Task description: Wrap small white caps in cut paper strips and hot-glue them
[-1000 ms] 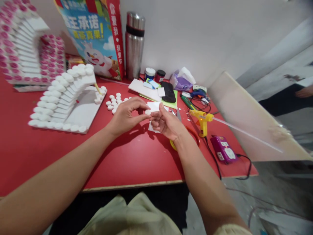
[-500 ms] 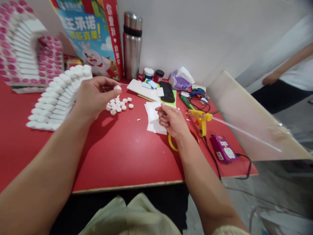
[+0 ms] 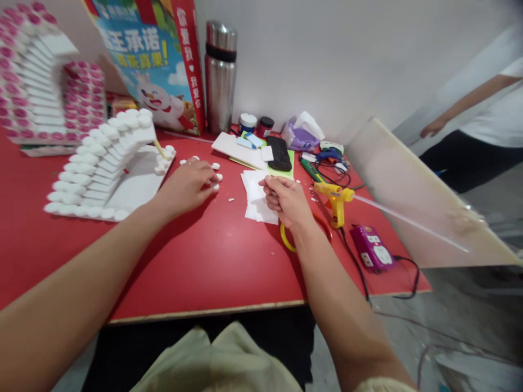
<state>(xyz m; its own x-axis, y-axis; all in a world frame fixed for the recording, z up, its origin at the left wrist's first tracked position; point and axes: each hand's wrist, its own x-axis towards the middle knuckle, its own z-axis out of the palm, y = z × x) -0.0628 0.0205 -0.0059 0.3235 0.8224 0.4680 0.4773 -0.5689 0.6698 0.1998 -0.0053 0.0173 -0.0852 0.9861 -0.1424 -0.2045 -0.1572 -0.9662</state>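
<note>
Right hand [image 3: 286,200] is hovering, curled, over the white paper [image 3: 254,200], any hold uncertain; left of that paper, left hand [image 3: 188,186] is arching over white pieces [image 3: 216,166], grip unclear: a careless sweep could be scattering them.

We see a flat red tabletop [image 3: 196,277] before a smooth, pale grey wall [image 3: 327,65]. Along the tabletop's right side we see a slanting off-white panel [image 3: 417,212], and below, a dull grey floor [image 3: 398,305], softly lit.
</note>
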